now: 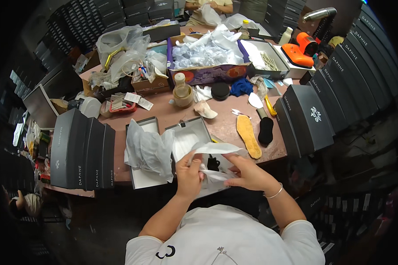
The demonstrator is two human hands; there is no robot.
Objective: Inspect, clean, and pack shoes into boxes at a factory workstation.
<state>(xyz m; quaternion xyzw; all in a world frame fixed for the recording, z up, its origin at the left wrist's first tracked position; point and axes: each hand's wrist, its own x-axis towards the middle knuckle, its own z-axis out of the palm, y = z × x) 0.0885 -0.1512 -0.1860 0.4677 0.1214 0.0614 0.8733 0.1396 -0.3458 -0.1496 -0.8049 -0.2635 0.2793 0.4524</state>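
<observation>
In front of my body, my left hand (189, 175) pinches one side of a thin white wrapping sheet (214, 148). My right hand (250, 173) grips the opposite side, thumb and fingers apart around it. Between the hands the sheet spreads into a gap, and a small black item (213, 163) shows inside; its kind is hard to make out. Beneath lies an open grey shoebox (188, 132) with a white inside. Beside it, left of my left hand, crumpled white tissue paper (148, 148) rests over a box lid or second tray (148, 176).
A yellow insole (248, 137) and a black brush-like pad (265, 130) lie to the right. Stacked dark shoeboxes flank both sides (75, 150). Farther back stand a purple carton (208, 73) of white shoe stuffing, a bottle in a jar (181, 90) and an orange device (298, 51).
</observation>
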